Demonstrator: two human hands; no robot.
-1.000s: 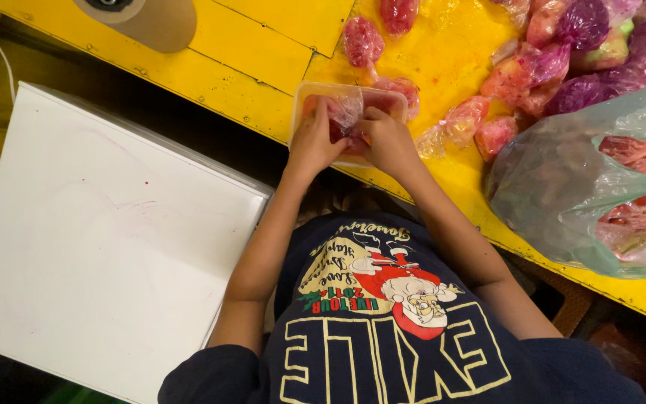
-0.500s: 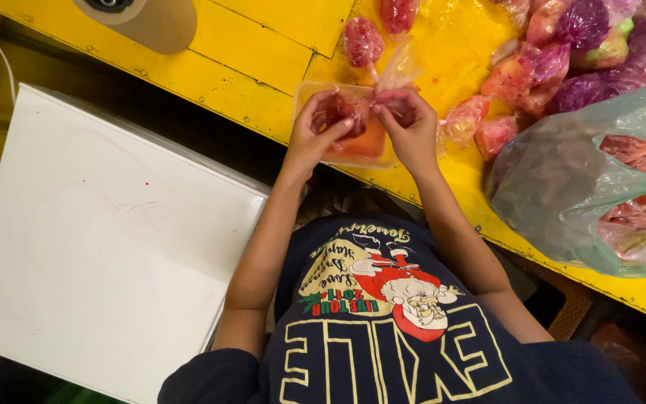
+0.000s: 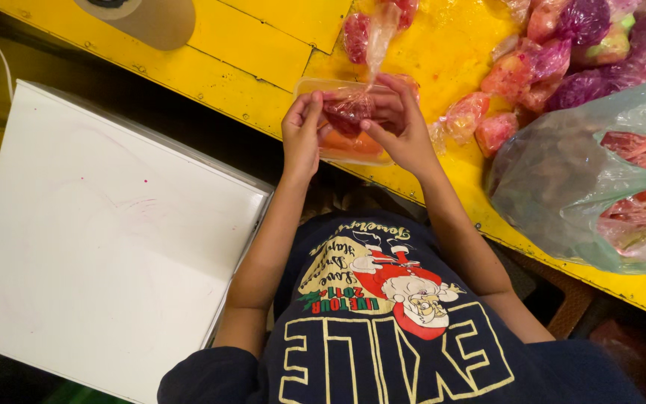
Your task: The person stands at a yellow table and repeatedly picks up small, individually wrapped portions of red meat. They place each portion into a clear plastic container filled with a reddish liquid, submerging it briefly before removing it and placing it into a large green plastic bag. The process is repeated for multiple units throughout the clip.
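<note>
**Keeping the small bag steady over the tub**

We have both hands up at the near edge of the yellow painted wooden bench (image 3: 248,45). Our left hand (image 3: 302,138) pinches one side of a small clear plastic bag of red pieces (image 3: 349,112), fingers pressed together on the film. Our right hand (image 3: 401,127) grips the other side, fingers curled around it. The bag sits between the two hands, just above a shallow clear plastic tub with orange contents (image 3: 353,142), and its loose top (image 3: 380,34) stands upright in a thin twist.

To do this well, we judge that the grip belongs low on the neck, close to the filling, so the film stays taut and nothing slips out. The tub underneath is a sensible catch if something does. We keep the bag over it and not over the bench edge.

To the right lie more filled small bags in red and purple (image 3: 540,60), and a large pale green plastic bag (image 3: 562,187) rests well apart. A white flat board (image 3: 99,239) sits to our left.
</note>
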